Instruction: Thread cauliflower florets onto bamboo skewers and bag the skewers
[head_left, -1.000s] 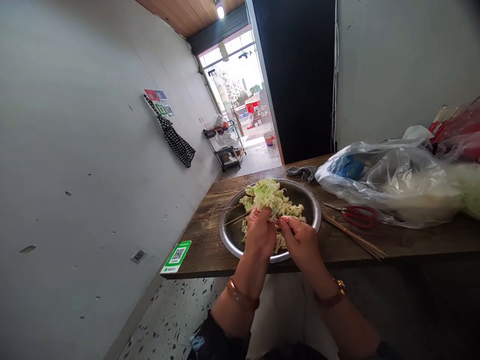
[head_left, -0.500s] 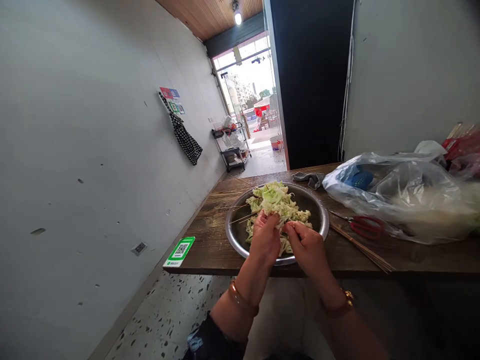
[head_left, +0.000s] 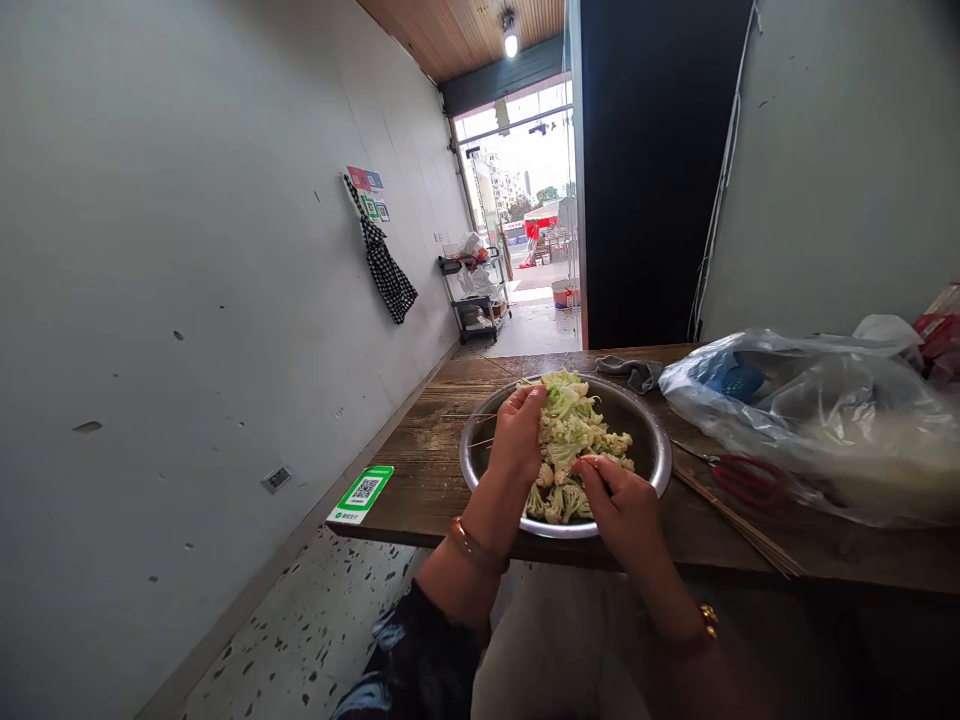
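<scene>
A metal bowl [head_left: 660, 462] stands near the table's front edge, heaped with pale cauliflower pieces [head_left: 574, 425]. Thin wooden skewers [head_left: 469, 416] stick out past its left rim. My left hand [head_left: 519, 430] is raised over the bowl's left side, fingertips closed at the upper cauliflower, seemingly on a piece of it. Lower and to the right, my right hand [head_left: 622, 500] pinches with thumb and forefinger beside the heap. Whatever sits in that pinch is too small or hidden to make out.
Right of the bowl lie a bundle of skewers [head_left: 739, 522] and red-handled scissors [head_left: 750, 480]. A large clear plastic bag [head_left: 840, 420] fills the table's right side. Behind the bowl rests a grey cloth [head_left: 634, 372]. A green QR-code card [head_left: 361, 494] lies at the left corner.
My left hand has moved up and away from my right hand, to the top of the cauliflower. My right hand stays low by the heap, still pinching. The view has shifted slightly left.
</scene>
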